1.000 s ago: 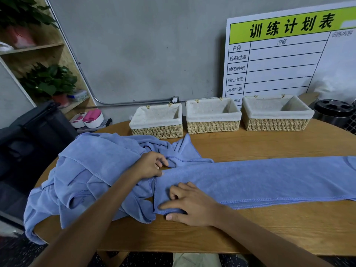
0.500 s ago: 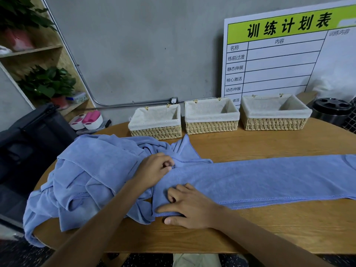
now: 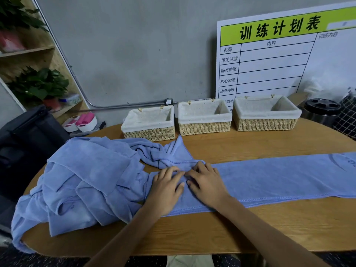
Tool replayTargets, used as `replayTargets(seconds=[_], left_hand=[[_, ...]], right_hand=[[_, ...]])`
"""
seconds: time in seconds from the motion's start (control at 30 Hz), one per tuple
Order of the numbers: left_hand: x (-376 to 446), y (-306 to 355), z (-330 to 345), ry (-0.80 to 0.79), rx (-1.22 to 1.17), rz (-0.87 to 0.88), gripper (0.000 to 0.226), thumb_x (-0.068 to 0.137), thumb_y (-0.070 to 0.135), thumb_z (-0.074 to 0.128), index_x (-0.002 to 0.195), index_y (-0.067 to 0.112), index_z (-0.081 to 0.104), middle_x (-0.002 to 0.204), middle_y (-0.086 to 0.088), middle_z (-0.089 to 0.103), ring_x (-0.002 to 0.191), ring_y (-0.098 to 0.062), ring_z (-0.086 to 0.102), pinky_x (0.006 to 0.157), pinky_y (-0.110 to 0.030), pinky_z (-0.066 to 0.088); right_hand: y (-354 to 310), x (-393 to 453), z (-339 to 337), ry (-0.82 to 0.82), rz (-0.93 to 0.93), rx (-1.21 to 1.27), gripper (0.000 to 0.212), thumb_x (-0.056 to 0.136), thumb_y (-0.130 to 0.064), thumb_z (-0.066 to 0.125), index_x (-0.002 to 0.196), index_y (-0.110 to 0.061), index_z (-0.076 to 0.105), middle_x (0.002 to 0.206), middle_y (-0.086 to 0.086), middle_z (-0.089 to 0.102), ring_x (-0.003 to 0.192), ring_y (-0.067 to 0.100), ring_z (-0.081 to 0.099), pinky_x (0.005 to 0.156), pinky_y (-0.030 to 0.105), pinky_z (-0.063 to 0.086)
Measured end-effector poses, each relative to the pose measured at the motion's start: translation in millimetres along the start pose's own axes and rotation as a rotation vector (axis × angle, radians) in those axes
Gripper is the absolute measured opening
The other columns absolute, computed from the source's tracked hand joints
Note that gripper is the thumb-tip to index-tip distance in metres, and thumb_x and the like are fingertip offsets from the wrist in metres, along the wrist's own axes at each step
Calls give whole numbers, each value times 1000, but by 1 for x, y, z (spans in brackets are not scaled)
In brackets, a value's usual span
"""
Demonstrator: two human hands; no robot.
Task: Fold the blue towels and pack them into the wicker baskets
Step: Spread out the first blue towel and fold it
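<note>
A long blue towel [image 3: 279,176], folded into a strip, lies across the wooden table [image 3: 250,234] from the middle to the right edge. My left hand [image 3: 165,187] and my right hand [image 3: 207,182] rest side by side, fingers spread flat, on the strip's left end. A heap of crumpled blue towels [image 3: 82,182] covers the table's left part and hangs over its edge. Three empty wicker baskets with white liners stand in a row at the back: left basket [image 3: 150,134], middle basket [image 3: 204,129], right basket [image 3: 265,124].
A white planning board [image 3: 279,60] leans on the grey wall behind the baskets. A black lidded can [image 3: 321,111] stands at the far right. A dark bag [image 3: 25,135], pink-and-white cases [image 3: 81,123] and a plant shelf [image 3: 36,85] are at the left.
My left hand came off the crumpled heap and moved right onto the strip. My right hand slid up from the strip's near edge, so both now press flat side by side.
</note>
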State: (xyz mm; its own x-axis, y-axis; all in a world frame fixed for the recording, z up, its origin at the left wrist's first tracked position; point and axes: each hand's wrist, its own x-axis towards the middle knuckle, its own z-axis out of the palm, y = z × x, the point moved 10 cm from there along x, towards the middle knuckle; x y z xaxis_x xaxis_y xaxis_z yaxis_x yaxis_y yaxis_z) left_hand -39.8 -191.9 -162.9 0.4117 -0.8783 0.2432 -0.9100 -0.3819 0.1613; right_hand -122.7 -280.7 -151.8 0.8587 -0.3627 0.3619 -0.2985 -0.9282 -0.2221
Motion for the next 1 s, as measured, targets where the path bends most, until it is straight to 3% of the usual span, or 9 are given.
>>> replayTargets(seconds=[0.1, 0.17, 0.27, 0.33, 0.47, 0.67, 0.77, 0.9, 1.0], left_hand=[[-6, -7, 9, -70, 46, 7, 67, 96, 68, 18, 149, 34, 41, 150, 13, 36, 140, -14, 33, 107, -38, 33], [-6, -7, 6, -87, 56, 28, 80, 93, 77, 9, 151, 31, 39, 155, 9, 33, 144, -16, 29, 112, -41, 31], [-5, 11, 2, -83, 43, 58, 90, 90, 80, 6, 154, 25, 36, 164, 5, 22, 150, -19, 18, 120, -44, 21], [-5, 26, 9, -126, 10, 63, 88, 89, 80, 7, 159, 28, 24, 167, 12, 5, 153, -13, 0, 122, -42, 9], [-6, 31, 28, -276, 33, 66, 96, 78, 89, -6, 159, 37, -2, 161, 21, -23, 148, -7, -28, 121, -38, -13], [-6, 30, 24, -305, 53, 55, 104, 71, 94, -9, 159, 39, 0, 163, 21, -20, 149, -7, -26, 123, -43, -9], [4, 36, 16, -261, 50, 25, 99, 76, 90, -2, 159, 38, 8, 164, 22, -9, 153, -9, -14, 123, -46, -2], [3, 41, 26, -284, 27, 37, 96, 77, 90, -3, 159, 42, 5, 162, 26, -16, 150, -4, -22, 124, -48, -6], [5, 40, 20, -310, 87, 35, 91, 80, 88, 6, 158, 41, 14, 165, 23, -6, 153, -6, -13, 123, -46, 0]], right_hand=[[17, -5, -8, -23, 20, -9, 41, 88, -55, 40, 114, -32, 63, 113, 0, 53, 105, 26, 53, 84, 42, 42], [35, -12, -8, -100, 47, -26, 55, 88, -64, 32, 128, -33, 56, 128, 1, 50, 120, 27, 49, 98, 46, 38], [51, -21, 2, -282, 85, -31, 82, 86, -78, 4, 153, -37, 27, 159, 0, 24, 149, 26, 17, 119, 50, 14], [50, -24, 10, -360, 107, -12, 92, 78, -78, -9, 158, -37, 9, 166, -3, 2, 153, 23, -5, 122, 50, 0], [52, -29, 8, -393, 96, 2, 94, 73, -80, -10, 157, -39, 0, 166, -7, -10, 152, 20, -14, 122, 49, -7], [84, -43, -4, -374, 163, -25, 92, 76, -82, -5, 158, -39, 3, 166, -9, -10, 152, 19, -16, 122, 49, -8], [82, -43, -3, -376, 169, -26, 90, 79, -80, -3, 158, -37, 3, 166, -7, -10, 152, 20, -16, 122, 50, -8], [84, -44, -7, -384, 155, -4, 92, 77, -81, -3, 158, -38, 4, 166, -8, -9, 152, 19, -15, 122, 49, -7], [96, -50, -15, -379, 166, 14, 94, 74, -82, -5, 157, -40, 6, 166, -10, -7, 152, 19, -14, 122, 49, -7]])
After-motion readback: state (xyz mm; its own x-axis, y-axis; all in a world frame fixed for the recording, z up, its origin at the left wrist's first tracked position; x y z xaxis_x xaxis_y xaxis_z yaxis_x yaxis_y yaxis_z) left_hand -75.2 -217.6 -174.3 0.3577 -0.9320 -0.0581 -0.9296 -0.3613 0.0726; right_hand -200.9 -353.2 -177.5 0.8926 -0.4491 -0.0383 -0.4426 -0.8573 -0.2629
